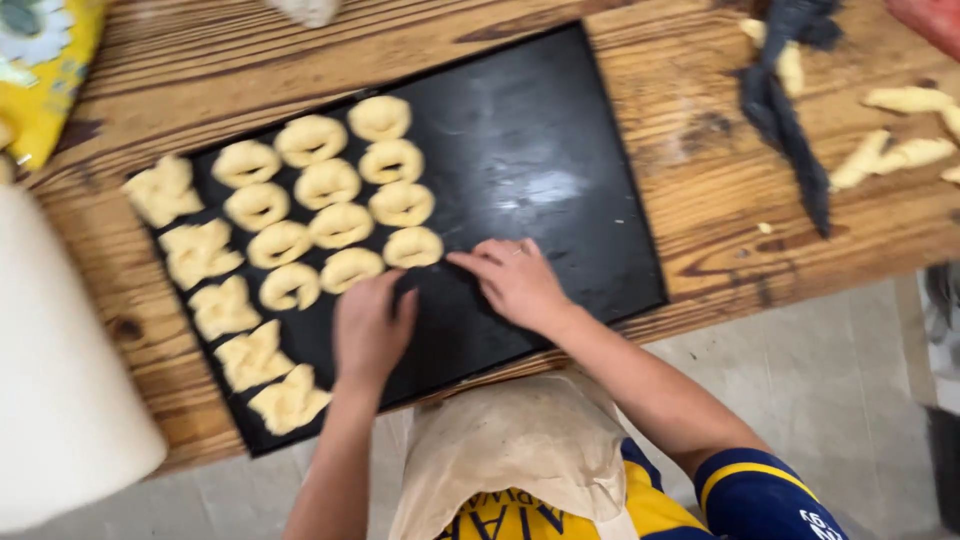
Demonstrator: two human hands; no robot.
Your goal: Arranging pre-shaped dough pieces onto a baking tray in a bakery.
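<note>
Head view, looking down on a work table. I am seeing both hands lying low over the tray [560, 150], a flat, black, rectangular sheet with a dull sheen and a pale floury smear near its middle. The left hand [372, 330] is reaching forward from a bare forearm, palm down, fingers curled at the tray's near part just below the dough rings [330, 185]; whether it is pinching anything I cannot tell, since the fingertips are hiding under the knuckles. The right hand [515, 280] is coming in from the right, palm down, fingers spread and released, the fingertips pointing toward the nearest ring [412, 247] and lying just beside it on the bare metal.

The rings are pale yellow, soft and smooth, each a rounded loop with a small dimple, sitting in three slanted rows on the tray's left half. Along the left edge are lying knot pieces [200, 252], flatter and folded, of the same dough. The table [720, 180] is showing coarse, streaked wood grain. A beige cloth [515, 445] is hanging at the near edge, and loose dough strips [905, 150] are lying at far right.
</note>
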